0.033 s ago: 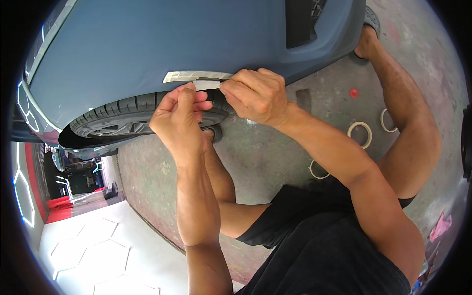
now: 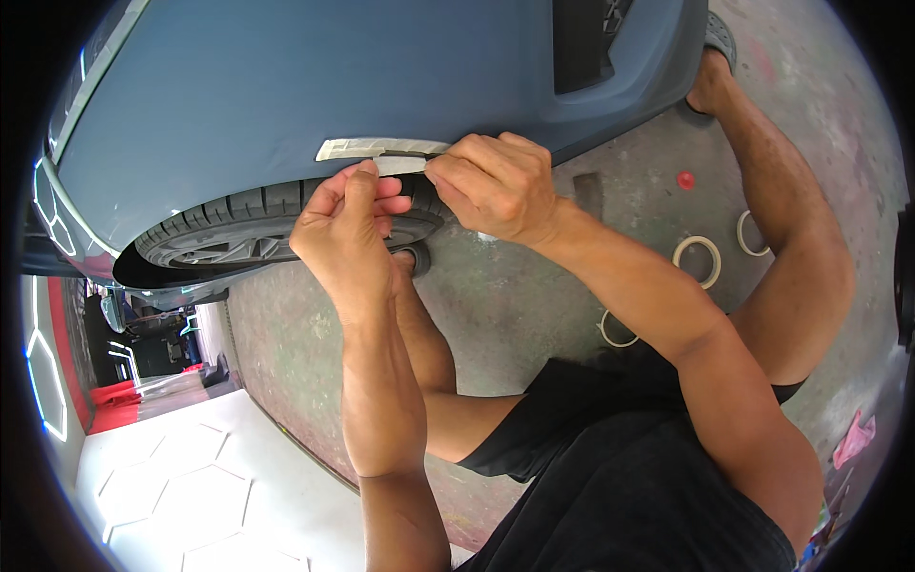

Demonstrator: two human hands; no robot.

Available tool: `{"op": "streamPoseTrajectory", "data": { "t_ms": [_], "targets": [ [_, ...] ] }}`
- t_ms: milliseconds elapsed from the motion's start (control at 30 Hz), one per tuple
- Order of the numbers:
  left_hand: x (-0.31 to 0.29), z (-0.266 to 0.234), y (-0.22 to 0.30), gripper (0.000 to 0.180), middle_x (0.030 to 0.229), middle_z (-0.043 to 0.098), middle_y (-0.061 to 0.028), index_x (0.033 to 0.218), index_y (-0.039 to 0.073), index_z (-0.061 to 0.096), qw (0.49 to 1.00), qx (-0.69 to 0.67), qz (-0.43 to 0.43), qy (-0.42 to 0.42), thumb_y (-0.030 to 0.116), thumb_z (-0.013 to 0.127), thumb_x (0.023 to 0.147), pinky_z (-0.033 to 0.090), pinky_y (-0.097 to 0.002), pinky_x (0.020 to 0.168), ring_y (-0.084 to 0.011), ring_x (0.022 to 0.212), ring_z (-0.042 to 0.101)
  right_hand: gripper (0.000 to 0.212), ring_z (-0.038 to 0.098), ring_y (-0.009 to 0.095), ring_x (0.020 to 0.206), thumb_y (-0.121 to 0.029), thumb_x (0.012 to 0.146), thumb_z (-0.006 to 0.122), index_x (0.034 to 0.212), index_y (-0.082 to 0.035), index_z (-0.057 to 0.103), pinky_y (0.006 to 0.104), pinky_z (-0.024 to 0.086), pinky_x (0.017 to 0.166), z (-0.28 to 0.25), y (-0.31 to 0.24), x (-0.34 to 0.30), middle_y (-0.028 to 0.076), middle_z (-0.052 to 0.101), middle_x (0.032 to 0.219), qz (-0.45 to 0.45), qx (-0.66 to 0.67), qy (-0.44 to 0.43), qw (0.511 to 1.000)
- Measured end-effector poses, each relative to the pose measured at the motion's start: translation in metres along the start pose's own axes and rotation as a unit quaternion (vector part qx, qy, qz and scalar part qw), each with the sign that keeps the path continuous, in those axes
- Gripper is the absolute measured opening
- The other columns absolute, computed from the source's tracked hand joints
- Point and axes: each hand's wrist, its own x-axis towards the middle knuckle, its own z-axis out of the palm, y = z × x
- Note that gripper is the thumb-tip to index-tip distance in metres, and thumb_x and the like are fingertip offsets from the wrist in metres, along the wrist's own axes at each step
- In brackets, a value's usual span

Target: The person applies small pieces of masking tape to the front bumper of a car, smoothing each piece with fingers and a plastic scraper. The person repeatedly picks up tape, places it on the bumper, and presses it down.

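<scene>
A short strip of pale masking tape [image 2: 402,166] is stretched between my hands, just below the wheel-arch edge of a blue-grey car [image 2: 324,76]. My left hand [image 2: 345,229] pinches one end between thumb and forefinger, its other fingers loosely curled. At the other end, the closed fingers of my right hand [image 2: 500,186] grip the strip near the bodywork. Directly above, cream masking tape [image 2: 351,149] lies along the arch lip, with a dark gap between it and the strip. The tyre [image 2: 262,203] sits behind and below my left fingers.
Tape rolls [image 2: 716,270] lie on the worn concrete floor [image 2: 515,305] beside my right forearm and leg. A small red round piece [image 2: 685,179] is nearer the bumper. Pink cloth or plastic [image 2: 854,439] lies at the far right. A white wall panel [image 2: 191,486] stands lower left.
</scene>
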Motion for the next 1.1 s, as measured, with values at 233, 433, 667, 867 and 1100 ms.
{"op": "streamPoseTrajectory", "data": {
  "t_ms": [233, 433, 667, 867, 1100],
  "targets": [
    [0.0021, 0.004, 0.0, 0.012, 0.077, 0.073, -0.012, 0.096, -0.007, 0.07, 1.0, -0.015, 0.01, -0.01, 0.004, 0.068, 0.095, 0.041, -0.0197, 0.05, -0.0133, 0.058, 0.068, 0.017, 0.061, 0.013, 0.058, -0.004, 0.07, 0.082, 0.083, -0.012, 0.073, 0.0286, 0.039, 0.05, 0.0021, 0.0034, 0.0019, -0.004, 0.066, 0.076, 0.003, -0.002, 0.01, 1.0],
    [0.0036, 0.0032, -0.0003, 0.012, 0.076, 0.073, -0.0121, 0.096, -0.007, 0.071, 1.0, -0.019, 0.014, -0.011, 0.004, 0.068, 0.096, 0.041, -0.0191, 0.049, -0.0133, 0.058, 0.068, 0.015, 0.061, 0.012, 0.057, -0.004, 0.071, 0.08, 0.081, -0.012, 0.073, 0.0282, 0.039, 0.049, 0.0025, 0.0028, 0.0047, -0.004, 0.065, 0.074, 0.003, -0.001, 0.014, 1.0],
    [0.0028, 0.0041, 0.0005, 0.012, 0.076, 0.073, -0.0119, 0.096, -0.007, 0.071, 1.0, -0.018, 0.015, -0.013, 0.005, 0.068, 0.096, 0.041, -0.0191, 0.049, -0.0132, 0.058, 0.068, 0.013, 0.06, 0.012, 0.056, -0.005, 0.073, 0.081, 0.081, -0.011, 0.073, 0.0281, 0.038, 0.049, 0.0028, 0.0031, 0.0058, -0.004, 0.065, 0.074, 0.004, -0.002, 0.015, 1.0],
    [0.0014, 0.0061, -0.0003, 0.013, 0.076, 0.073, -0.0119, 0.096, -0.007, 0.071, 1.0, -0.015, 0.01, -0.004, 0.006, 0.069, 0.095, 0.041, -0.0191, 0.048, -0.0135, 0.058, 0.068, 0.013, 0.06, 0.012, 0.056, -0.006, 0.072, 0.081, 0.081, -0.011, 0.073, 0.0284, 0.038, 0.048, 0.0029, 0.0044, 0.0042, -0.004, 0.065, 0.073, 0.003, -0.004, 0.016, 1.0],
    [0.0026, 0.0076, -0.0036, 0.012, 0.074, 0.072, -0.0115, 0.094, -0.007, 0.071, 0.999, -0.036, 0.014, 0.007, 0.005, 0.07, 0.095, 0.041, -0.0195, 0.048, -0.0134, 0.056, 0.067, 0.014, 0.06, 0.012, 0.055, -0.005, 0.072, 0.081, 0.081, -0.012, 0.073, 0.0285, 0.038, 0.048, 0.0034, 0.0039, 0.0034, -0.004, 0.064, 0.072, 0.006, -0.008, 0.019, 1.0]
  ]
}}
